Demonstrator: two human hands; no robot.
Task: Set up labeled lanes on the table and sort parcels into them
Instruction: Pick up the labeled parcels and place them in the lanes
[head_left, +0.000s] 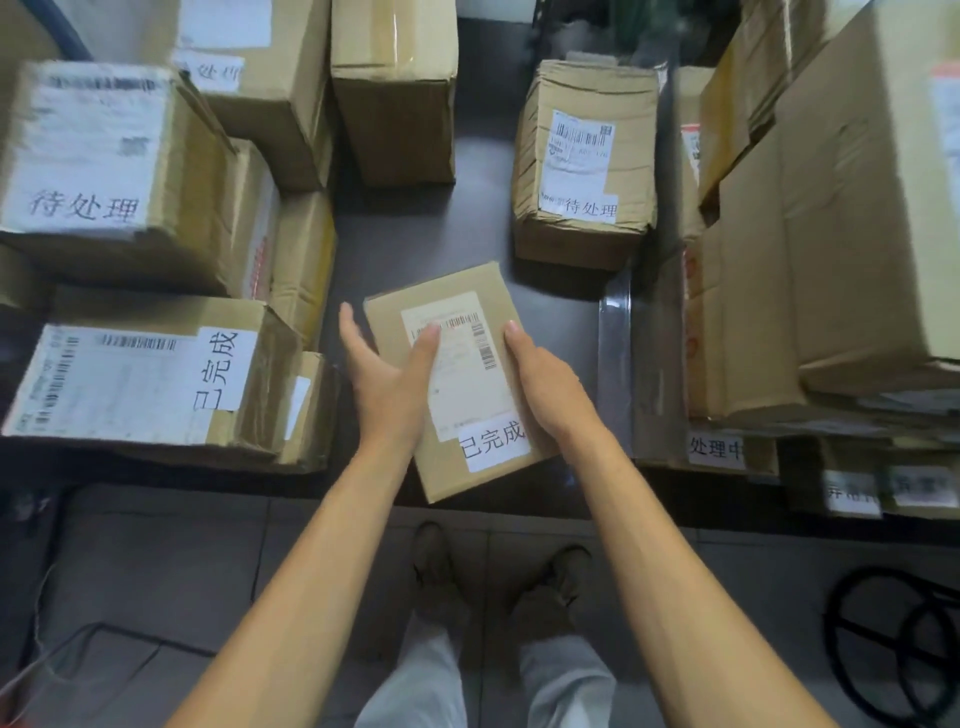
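Observation:
A small flat cardboard parcel (457, 467) with a shipping label and a white tag reading 已完成 is held between both hands over the table's front edge (519, 499), turned slightly askew. My left hand (382, 384) grips its left side, thumb lying on the shipping label and fingers reaching along the left edge. My right hand (545, 384) holds the right side, thumb on top, its other fingers hidden behind the parcel. On the left lies a larger box tagged 已完成 (145, 379).
Boxes tagged 待处理 stand at the back left (93, 156) and back centre (582, 161). A stack of boxes (831, 234) fills the right, with a 处理中 tag (714, 448) below it. Bare grey table (426, 228) runs up the middle. My feet are on the tiled floor.

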